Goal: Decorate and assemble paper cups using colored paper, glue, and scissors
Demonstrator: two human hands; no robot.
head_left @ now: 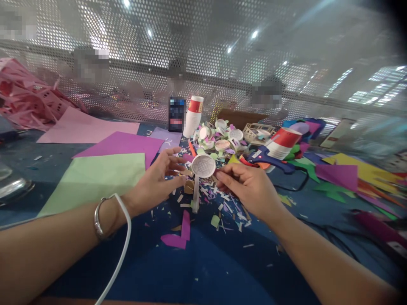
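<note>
My right hand (248, 186) pinches the right edge of a small white paper disc (203, 165), which has a raised rim and a mesh-like pattern inside. Below the disc hangs a pale narrow strip (196, 195); whether the two are joined I cannot tell. My left hand (163, 176) is just to the left, fingers spread and curved toward the disc, holding nothing that I can see. Under both hands lie many paper scraps (227, 205) and a purple bent paper piece (185, 231).
Green paper (95, 178) and pink paper (92, 127) lie left. A phone (177, 114) and stacked paper cups (193, 116) stand behind piled similar discs (235, 134). A blue glue gun (259, 156) lies right, by more cups (282, 143). A white cord (125, 241) crosses my left wrist.
</note>
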